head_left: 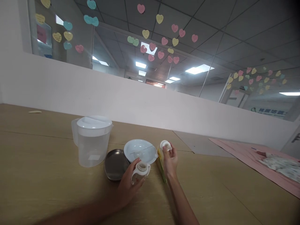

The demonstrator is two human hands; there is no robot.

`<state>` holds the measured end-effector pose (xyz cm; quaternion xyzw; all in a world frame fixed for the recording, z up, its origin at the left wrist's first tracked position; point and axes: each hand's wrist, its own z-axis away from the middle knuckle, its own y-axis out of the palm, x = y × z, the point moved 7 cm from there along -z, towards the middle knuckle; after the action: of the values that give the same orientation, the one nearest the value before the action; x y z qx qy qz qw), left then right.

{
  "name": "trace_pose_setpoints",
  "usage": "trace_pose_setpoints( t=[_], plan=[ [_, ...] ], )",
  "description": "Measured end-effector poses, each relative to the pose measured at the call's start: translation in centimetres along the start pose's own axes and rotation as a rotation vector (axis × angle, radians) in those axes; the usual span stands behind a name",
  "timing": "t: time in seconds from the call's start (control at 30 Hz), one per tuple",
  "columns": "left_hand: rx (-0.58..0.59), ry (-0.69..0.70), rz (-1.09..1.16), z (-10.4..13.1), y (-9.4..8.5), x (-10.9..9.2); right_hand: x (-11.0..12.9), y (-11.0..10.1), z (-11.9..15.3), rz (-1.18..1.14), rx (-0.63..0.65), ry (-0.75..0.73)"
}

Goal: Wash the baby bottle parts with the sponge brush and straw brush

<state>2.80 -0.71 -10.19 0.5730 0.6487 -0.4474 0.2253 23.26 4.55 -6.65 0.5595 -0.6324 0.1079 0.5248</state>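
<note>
My left hand [127, 184] is wrapped round a baby bottle [140, 173] with white handles; its mouth is uncovered and faces up. Raised to the right, my right hand [170, 159] pinches a white bottle cap [165, 145] with a clear part, perhaps a nipple. Just beyond the bottle lies a pale blue bowl [132, 147], with a clear piece and a thin stick in it. A steel tray [116, 165] sits left of my left hand. Beside my right wrist is a yellow and green brush-like tool [161, 165], partly hidden by the hand.
A lidded, translucent plastic pitcher [92, 143] stands behind the steel tray on the wooden table [47, 175]. At far right, a pink cloth [248, 153] bears a patterned cloth bundle [282, 165]. A white wall [140, 103] with windows above borders the back.
</note>
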Motion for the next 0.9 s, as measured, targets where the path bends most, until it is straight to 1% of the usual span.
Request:
trace_pose_setpoints(
  t=[0.07,0.13,0.27,0.37,0.47,0.53,0.57,0.63,0.73,0.8,0.83,0.9],
  plan=[
    [-0.006,-0.01,0.011,0.0,-0.1,-0.2,-0.7,0.6,0.4,-0.013,0.067,0.047],
    [-0.006,-0.019,0.021,0.1,-0.2,-0.3,-1.5,1.2,0.8,0.006,0.122,0.055],
    [0.001,-0.012,0.019,0.1,-0.3,-0.6,-2.6,1.9,1.2,0.122,0.175,-0.053],
    [0.008,-0.012,0.01,0.0,-0.2,-0.6,-3.1,2.3,1.4,0.314,0.25,-0.141],
    [0.002,0.003,0.004,0.0,-0.1,-0.5,-3.5,3.0,1.8,0.567,0.393,-0.201],
    [0.002,0.007,-0.004,0.1,0.0,-0.4,-3.4,3.2,2.0,0.68,0.46,-0.241],
    [0.008,0.008,-0.01,0.2,0.0,-0.4,-3.2,3.2,2.0,0.708,0.47,-0.254],
    [0.024,0.019,-0.027,0.2,-0.1,-0.7,-2.9,3.1,1.9,0.711,0.458,-0.249],
    [-0.017,0.064,-0.065,-0.6,-1.3,-2.0,-2.3,3.0,1.6,0.633,0.427,-0.185],
    [-0.049,0.117,-0.111,-2.1,-2.4,-3.6,-1.9,3.1,1.5,0.529,0.409,-0.132],
    [-0.038,0.155,-0.149,-3.0,-2.6,-4.5,-1.7,3.3,1.5,0.459,0.402,-0.101],
    [0.026,0.254,-0.259,-5.0,-2.5,-6.3,-1.3,3.7,1.7,0.305,0.408,-0.039]
  ],
)
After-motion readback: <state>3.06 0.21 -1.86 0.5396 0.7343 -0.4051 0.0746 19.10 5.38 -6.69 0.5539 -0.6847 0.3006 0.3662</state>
